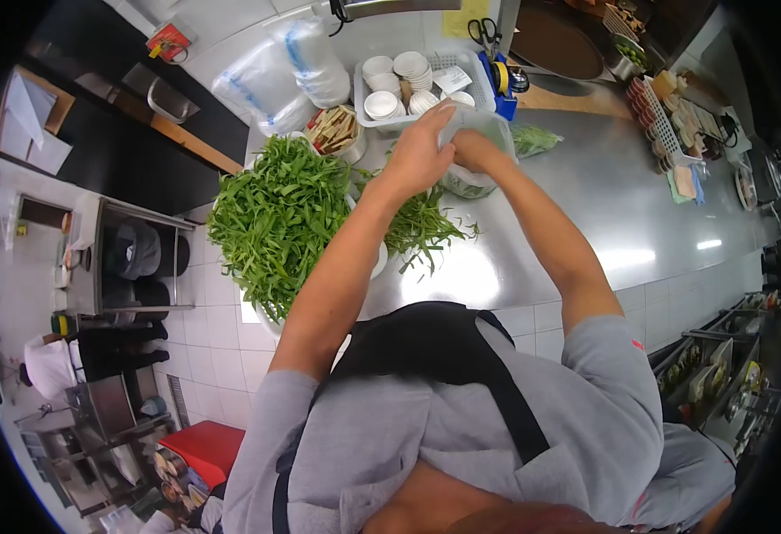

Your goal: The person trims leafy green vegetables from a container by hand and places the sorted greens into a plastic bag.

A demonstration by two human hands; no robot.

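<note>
A clear plastic bag point(502, 133) with some greens at its bottom stands on the steel counter. My left hand point(422, 153) is at the bag's near-left rim, its fingers closed on the plastic. My right hand point(473, 149) reaches into the bag's mouth with fingers curled; whatever they hold is hidden. Beside my left forearm, a large heap of leafy green vegetables point(279, 218) fills a white container. A smaller bunch of loose greens point(422, 222) lies between my forearms. Just past the bag, a packed bag of greens point(535, 140) rests on the counter.
At the back, a white basket point(364, 84) holds stacked small cups. Left of it are rolls of plastic bags point(315, 62) and a tub of wrapped sticks point(335, 133). Scissors point(484, 36) and a blue tape holder point(503, 89) stand behind. Another person point(52, 365) is far left.
</note>
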